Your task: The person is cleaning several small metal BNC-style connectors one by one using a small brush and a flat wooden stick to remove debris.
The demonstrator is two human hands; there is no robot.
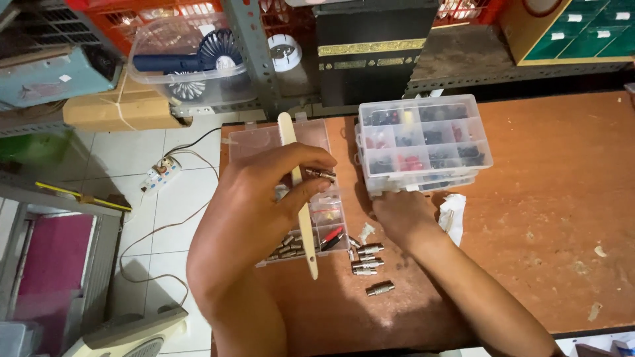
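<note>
While the left hand (264, 198) pinches a small metal connector (321, 174) at its fingertips, more loose connectors (368, 258) lie just below the right hand (400, 218), whose fingers curl down, long axes running sideways.

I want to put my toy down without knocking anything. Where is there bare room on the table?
The wide bare stretch of the table right of the stacked clear boxes and the right hand is free. It is crowded near the left hand, around the open tray and loose metal connectors.
</note>
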